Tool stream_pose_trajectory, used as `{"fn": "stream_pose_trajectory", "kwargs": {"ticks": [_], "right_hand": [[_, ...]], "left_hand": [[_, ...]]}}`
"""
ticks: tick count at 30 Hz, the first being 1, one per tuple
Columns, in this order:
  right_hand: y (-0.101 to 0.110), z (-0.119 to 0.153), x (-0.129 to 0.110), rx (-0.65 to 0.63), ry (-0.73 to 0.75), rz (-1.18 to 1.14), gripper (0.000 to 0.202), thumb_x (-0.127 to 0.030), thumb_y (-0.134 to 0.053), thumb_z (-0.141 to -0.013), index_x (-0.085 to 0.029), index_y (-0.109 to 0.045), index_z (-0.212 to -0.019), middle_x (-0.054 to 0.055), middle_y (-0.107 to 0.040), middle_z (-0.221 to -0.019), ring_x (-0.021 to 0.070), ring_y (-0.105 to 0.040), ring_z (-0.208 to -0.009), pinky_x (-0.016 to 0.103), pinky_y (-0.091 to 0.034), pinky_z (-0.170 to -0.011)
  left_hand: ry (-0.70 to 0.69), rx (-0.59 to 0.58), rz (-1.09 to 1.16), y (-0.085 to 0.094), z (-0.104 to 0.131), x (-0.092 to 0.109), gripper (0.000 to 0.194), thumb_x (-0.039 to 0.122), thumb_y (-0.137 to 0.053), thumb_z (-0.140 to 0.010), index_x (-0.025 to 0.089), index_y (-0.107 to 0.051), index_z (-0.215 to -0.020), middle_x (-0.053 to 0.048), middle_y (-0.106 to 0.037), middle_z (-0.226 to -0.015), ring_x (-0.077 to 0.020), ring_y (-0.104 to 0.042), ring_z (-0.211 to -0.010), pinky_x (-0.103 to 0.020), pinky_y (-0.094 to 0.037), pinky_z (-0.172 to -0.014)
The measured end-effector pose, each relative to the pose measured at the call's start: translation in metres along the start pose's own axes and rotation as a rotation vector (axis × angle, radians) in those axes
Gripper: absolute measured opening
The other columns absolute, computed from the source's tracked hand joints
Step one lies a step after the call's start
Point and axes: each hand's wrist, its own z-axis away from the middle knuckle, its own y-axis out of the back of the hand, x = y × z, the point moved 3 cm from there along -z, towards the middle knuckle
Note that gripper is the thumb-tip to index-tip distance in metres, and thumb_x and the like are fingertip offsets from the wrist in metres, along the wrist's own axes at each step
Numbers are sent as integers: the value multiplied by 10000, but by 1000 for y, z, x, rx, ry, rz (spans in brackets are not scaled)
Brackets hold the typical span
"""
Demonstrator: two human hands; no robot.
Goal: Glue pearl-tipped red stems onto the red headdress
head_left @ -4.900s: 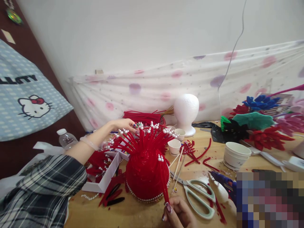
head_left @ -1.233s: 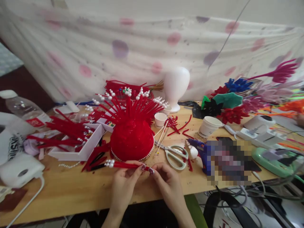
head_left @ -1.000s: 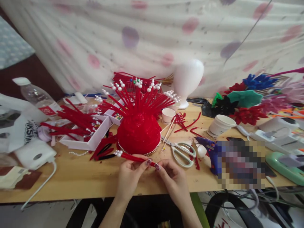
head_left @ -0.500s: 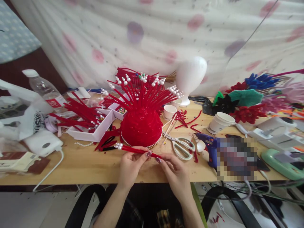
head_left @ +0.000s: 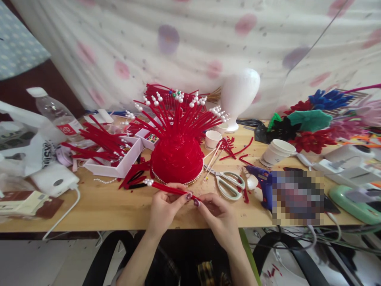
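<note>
Between my hands lies a fuzzy red pipe cleaner strip [head_left: 169, 188] with a cluster of white pearl beads at its left end. My left hand [head_left: 166, 206] pinches it near the middle. At its right end my right hand [head_left: 218, 212] pinches it too, the thumbs almost touching. Just beyond my hands stands a red dome-shaped headpiece [head_left: 177, 161], edged with a string of pearls. Many red pipe cleaner stems [head_left: 181, 119] fan up from its top, tipped with white beads. To the right of the dome lie scissors [head_left: 228, 184] with pale handles.
On the left are a white box [head_left: 119, 169] of beaded red stems, a plastic bottle [head_left: 56, 111] and a white adapter [head_left: 55, 180]. A white foam head [head_left: 240, 97] stands behind. On the right are paper cups [head_left: 276, 151], a blue glue gun [head_left: 262, 180] and fuzzy flowers [head_left: 312, 119].
My right thumb has slid slightly left along the red strip, nearer my left thumb. The beaded end and the things on the table look the same.
</note>
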Motion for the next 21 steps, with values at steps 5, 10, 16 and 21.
{"fn": "stream_pose_trajectory", "kwargs": {"ticks": [5, 10, 16, 21], "right_hand": [[-1, 0, 0, 9, 15, 29, 153, -336, -653, -849, -194, -709, -843, 36, -703, -789, 150, -649, -709, 235, -505, -641], [-1, 1, -3, -10, 46, 49, 169, -328, -624, -870, -182, -710, -869, 58, -714, -825, 167, -665, -739, 253, -526, -657], [-3, 1, -1, -16, 10, 44, 208, -360, -635, -856, -172, -724, -857, 66, -722, -785, 173, -675, -691, 260, -536, -616], [-3, 1, 0, 2, 13, 52, 223, -371, -637, -849, -164, -709, -812, 51, -698, -720, 148, -640, -614, 229, -494, -548]], "left_hand": [[10, -22, -26, -1, 0, 1, 282, 250, -789, -674, 146, -661, -903, -24, -753, -766, -159, -725, -735, -220, -586, -715], [-24, -7, -113, -3, 4, 1, 279, 255, -750, -711, 144, -668, -954, -48, -757, -843, -182, -729, -786, -242, -584, -738], [-29, -6, -128, -3, 4, -2, 289, 261, -742, -718, 141, -676, -972, -69, -763, -869, -209, -732, -827, -281, -588, -777], [-130, 49, -158, -4, 6, 3, 151, 254, -732, -732, 156, -711, -845, -64, -766, -848, -209, -729, -839, -284, -589, -799]]}}
